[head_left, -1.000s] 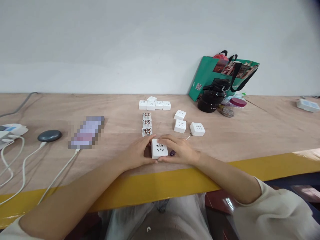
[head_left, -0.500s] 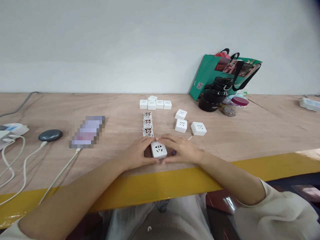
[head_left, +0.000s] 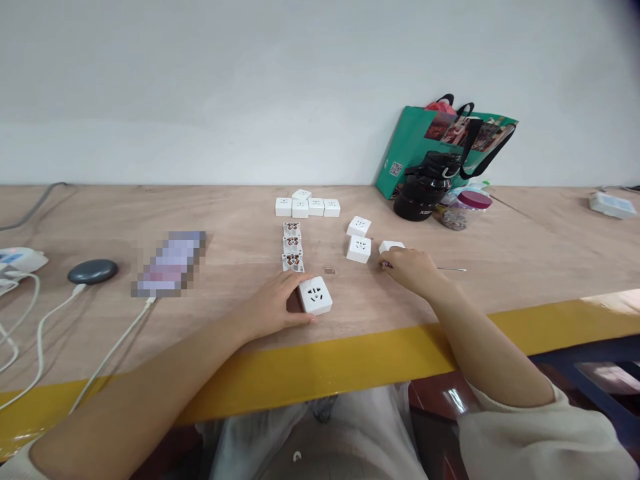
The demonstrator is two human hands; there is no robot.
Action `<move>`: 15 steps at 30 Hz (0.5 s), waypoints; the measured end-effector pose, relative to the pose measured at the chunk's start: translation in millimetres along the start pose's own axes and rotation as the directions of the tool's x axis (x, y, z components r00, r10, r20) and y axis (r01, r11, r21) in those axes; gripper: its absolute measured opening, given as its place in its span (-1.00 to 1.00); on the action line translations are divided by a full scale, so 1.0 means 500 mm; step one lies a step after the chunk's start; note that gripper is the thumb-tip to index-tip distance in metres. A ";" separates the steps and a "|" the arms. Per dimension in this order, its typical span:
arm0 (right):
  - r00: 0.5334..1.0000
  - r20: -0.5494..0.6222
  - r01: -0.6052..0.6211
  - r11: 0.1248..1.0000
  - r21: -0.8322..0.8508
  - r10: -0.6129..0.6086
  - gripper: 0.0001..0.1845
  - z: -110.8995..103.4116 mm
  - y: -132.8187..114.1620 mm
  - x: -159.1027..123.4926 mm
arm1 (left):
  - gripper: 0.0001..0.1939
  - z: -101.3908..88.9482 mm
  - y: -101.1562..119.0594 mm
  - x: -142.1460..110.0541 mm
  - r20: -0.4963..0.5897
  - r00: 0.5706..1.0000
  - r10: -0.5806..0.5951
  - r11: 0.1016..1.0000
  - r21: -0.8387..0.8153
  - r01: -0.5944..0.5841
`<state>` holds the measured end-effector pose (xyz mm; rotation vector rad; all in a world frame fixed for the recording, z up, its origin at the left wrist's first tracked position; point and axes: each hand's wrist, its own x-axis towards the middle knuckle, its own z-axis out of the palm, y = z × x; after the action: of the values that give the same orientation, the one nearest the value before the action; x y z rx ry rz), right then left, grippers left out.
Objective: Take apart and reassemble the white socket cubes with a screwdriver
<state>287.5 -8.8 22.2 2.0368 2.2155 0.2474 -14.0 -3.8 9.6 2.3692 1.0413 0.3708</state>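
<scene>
My left hand (head_left: 267, 303) curls around the left side of a white socket block (head_left: 315, 295), its fingers behind and thumb in front. The socket lies on the table with its slotted face up. My right hand (head_left: 413, 268) is closed on a thin screwdriver (head_left: 453, 269). The purple handle shows at the fingertips and the shaft sticks out to the right; the middle is hidden by the hand. Partly hidden behind that hand is another socket block (head_left: 391, 246). Two more, one socket block (head_left: 359, 249) and a farther socket block (head_left: 359, 225), lie to its left.
Open socket housings (head_left: 293, 243) with copper parts stand in a column beyond my left hand. Several finished-looking sockets (head_left: 300, 208) form a row behind. A phone (head_left: 173, 263) and dark puck (head_left: 93, 271) are left; a black bottle (head_left: 423, 190) and green bag (head_left: 407, 140) back right.
My right hand has left the near socket and moved right and away with the screwdriver, to beside the rightmost socket block. The left hand stays at the near socket.
</scene>
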 end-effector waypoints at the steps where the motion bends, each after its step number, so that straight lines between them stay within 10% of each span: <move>1: 1.000 0.030 -0.005 1.000 -0.009 0.005 -0.69 -0.003 -0.002 0.001 | -0.30 -0.001 0.000 0.000 0.010 1.000 -0.003 1.000 -0.008 0.003; 11: 0.990 0.043 0.134 0.990 -0.040 -0.133 -0.66 -0.036 -0.049 -0.010 | -0.31 -0.013 0.001 -0.002 0.068 0.998 0.011 0.998 -0.058 -0.007; 15: 0.973 -0.155 0.215 0.921 0.326 -0.173 -0.73 -0.033 -0.079 -0.013 | -0.32 -0.009 0.000 -0.001 0.062 0.998 0.026 0.998 -0.054 -0.023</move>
<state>246.3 -19.1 30.4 1.9771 2.6783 -0.0378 -16.4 -2.6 13.5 2.3325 0.9626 0.3266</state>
